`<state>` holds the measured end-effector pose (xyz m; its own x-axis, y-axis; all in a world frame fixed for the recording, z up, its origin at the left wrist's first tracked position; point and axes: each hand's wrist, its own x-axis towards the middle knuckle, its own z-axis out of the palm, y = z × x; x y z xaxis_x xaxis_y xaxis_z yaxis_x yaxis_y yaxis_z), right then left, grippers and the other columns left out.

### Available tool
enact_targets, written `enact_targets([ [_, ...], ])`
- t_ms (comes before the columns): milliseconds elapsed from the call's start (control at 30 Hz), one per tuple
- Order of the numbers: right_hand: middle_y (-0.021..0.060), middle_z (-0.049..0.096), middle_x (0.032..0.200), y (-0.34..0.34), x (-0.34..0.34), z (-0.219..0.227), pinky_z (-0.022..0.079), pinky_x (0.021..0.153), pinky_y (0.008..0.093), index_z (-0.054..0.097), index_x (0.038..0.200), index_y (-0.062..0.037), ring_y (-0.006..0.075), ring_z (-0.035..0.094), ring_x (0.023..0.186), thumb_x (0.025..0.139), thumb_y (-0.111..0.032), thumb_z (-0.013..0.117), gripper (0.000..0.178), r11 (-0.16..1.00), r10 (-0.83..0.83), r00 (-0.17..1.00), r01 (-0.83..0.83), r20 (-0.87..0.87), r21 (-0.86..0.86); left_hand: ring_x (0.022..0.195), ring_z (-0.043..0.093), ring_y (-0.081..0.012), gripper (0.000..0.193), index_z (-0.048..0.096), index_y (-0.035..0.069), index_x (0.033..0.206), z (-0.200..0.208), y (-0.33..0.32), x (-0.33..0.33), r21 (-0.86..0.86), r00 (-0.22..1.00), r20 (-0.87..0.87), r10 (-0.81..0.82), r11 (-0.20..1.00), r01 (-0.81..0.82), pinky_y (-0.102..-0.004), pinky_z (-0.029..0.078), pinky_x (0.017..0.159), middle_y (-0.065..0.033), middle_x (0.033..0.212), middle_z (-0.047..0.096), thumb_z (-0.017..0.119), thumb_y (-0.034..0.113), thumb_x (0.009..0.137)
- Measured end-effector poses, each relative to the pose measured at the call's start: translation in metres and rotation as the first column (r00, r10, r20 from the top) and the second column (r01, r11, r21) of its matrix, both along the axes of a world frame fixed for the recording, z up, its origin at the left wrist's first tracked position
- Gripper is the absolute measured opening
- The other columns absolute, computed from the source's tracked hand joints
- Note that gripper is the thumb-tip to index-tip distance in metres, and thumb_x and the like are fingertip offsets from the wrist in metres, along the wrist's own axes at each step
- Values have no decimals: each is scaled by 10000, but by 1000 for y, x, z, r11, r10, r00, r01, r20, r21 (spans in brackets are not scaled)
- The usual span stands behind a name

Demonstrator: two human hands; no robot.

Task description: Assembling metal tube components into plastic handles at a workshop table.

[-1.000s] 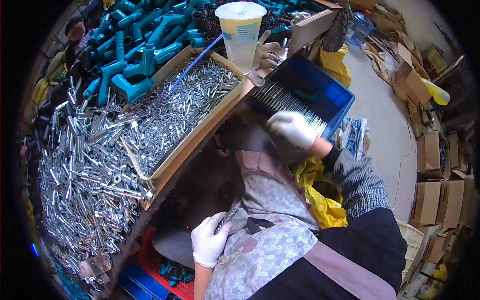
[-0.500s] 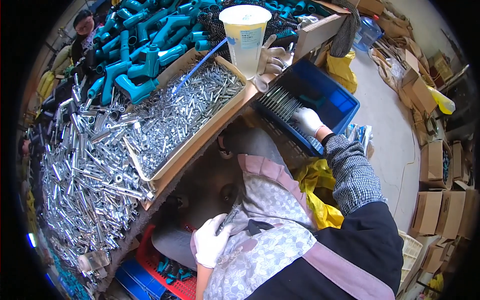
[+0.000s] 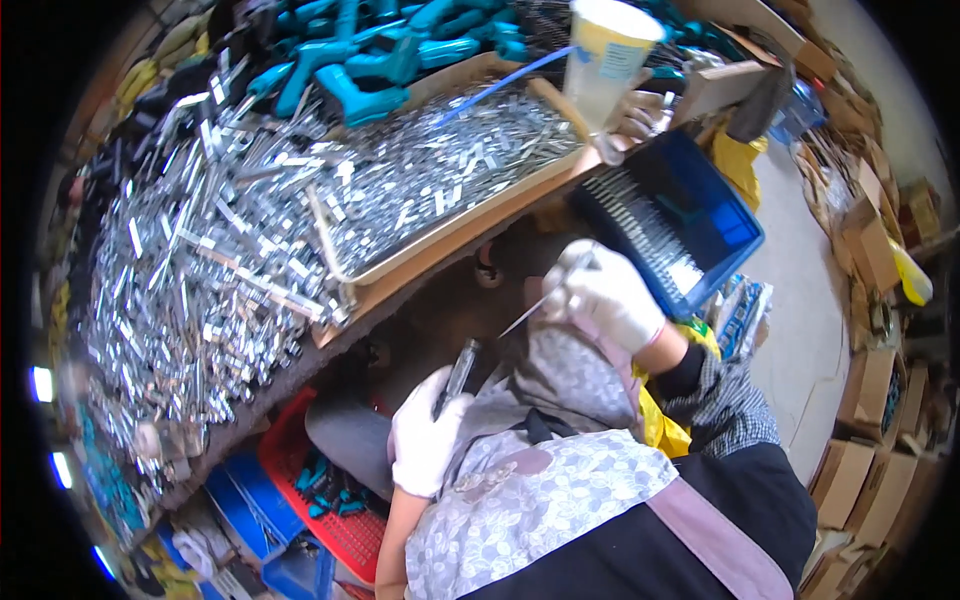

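Observation:
My left hand (image 3: 425, 432), in a white glove, rests above my lap. It is closed around a short metal tube (image 3: 461, 368) whose end points up and away from me. My right hand (image 3: 605, 298), also gloved in white, pinches a thin metal rod (image 3: 521, 318). The rod slants down to the left, and its tip is apart from the tube. Just beyond the right hand stands a blue crate (image 3: 730, 232), with a row of similar thin rods (image 3: 645, 225) lying inside it.
Loose metal fittings (image 3: 240, 260) cover the bench at left. A shallow tray (image 3: 455, 240) of small metal parts lies along its edge, with teal plastic housings (image 3: 380, 80) behind and a lidded cup (image 3: 602, 70) at its corner. A red basket (image 3: 350, 545) sits low at left.
My right hand has come out of the blue crate toward my left hand, now with a thin rod. The tube in my left hand is tilted more upright. The whole view has shifted.

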<state>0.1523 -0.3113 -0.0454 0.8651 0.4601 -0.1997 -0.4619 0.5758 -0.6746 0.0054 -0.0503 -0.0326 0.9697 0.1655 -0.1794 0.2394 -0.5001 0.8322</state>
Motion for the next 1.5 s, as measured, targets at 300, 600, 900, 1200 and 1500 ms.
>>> enact_targets([
  [300,196,711,1056,103,-55,17,628,794,359,606,1176,81,280,740,910,900,-2,683,298,832,506,863,-490,-8,-262,891,683,-275,395,660,-49,1188,23,33,-29,-65,900,319,298,954,-293,-346,521,823,-191,1018,690,731,143,851],
  [600,86,705,910,120,-63,32,571,701,262,660,1091,48,126,688,771,883,-33,695,226,641,632,765,-425,125,-639,926,695,-247,330,681,-47,1150,22,51,-42,-149,913,234,333,941,-305,-332,524,848,-182,1030,715,698,93,851],
  [900,21,617,843,91,-29,31,472,730,247,649,954,-4,82,567,796,839,-73,664,135,676,432,816,-10,385,-737,743,675,-277,336,697,-20,1102,37,59,-47,87,934,334,128,982,-166,-333,525,692,-172,897,682,770,110,800],
  [1200,37,646,828,87,-12,75,484,720,251,674,961,19,85,579,770,845,-111,658,175,522,696,684,-273,219,-808,760,696,-305,322,716,20,1064,39,53,-47,221,917,385,-99,975,12,-355,551,675,-143,900,702,806,148,782],
  [1500,10,605,856,98,-27,60,457,732,234,620,999,23,70,535,786,886,-98,635,166,561,753,612,-404,243,-722,768,693,-304,344,714,3,1079,39,50,-46,164,921,370,-117,985,59,-359,554,695,-151,903,708,811,139,778],
])
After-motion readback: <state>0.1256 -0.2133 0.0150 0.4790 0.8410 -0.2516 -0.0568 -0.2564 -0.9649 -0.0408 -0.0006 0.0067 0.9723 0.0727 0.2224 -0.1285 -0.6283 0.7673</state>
